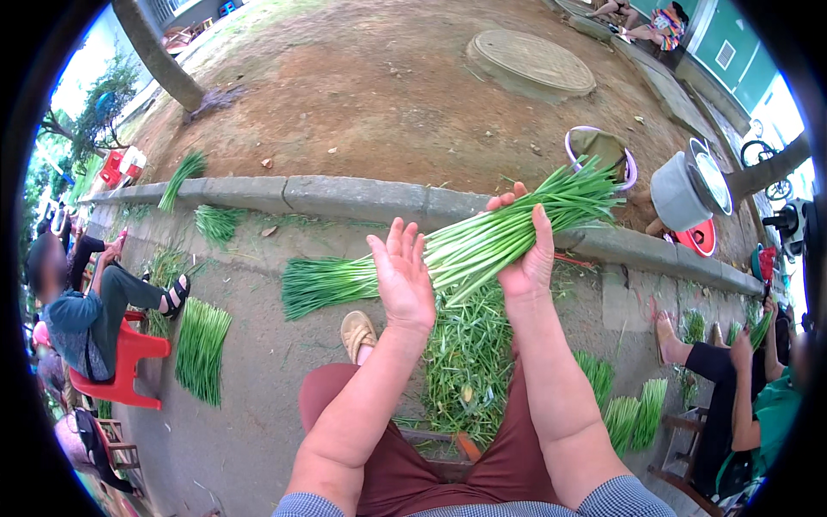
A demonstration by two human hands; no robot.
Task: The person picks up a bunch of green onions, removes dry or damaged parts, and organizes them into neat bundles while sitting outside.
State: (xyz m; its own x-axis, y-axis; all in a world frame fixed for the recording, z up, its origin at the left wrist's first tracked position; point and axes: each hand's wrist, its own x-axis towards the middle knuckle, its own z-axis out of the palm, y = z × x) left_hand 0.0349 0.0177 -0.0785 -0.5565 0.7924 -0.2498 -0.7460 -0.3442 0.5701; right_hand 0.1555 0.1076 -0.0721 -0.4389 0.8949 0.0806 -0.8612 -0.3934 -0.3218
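Observation:
My right hand [528, 262] holds a thick bundle of long green stalks, likely chives [494, 239], with the thumb over the top and fingers behind. The leafy tips point up to the right and the pale cut ends point left. My left hand [407, 281] is spread with its palm up beside those ends; whether it touches them I cannot tell. Past it, a second bundle of darker green stalks [329, 283] lies on the pavement, its right part hidden. Between my knees is a heap of loose green trimmings [465, 362].
A stone kerb [355, 201] crosses ahead. More stalk bundles lie left [201, 349] and right [623, 420]. A person on a red plastic stool [132, 362] sits left; another person [769, 413] handles stalks at right. Beyond the kerb stand a bucket [630, 168] and metal pot [672, 190].

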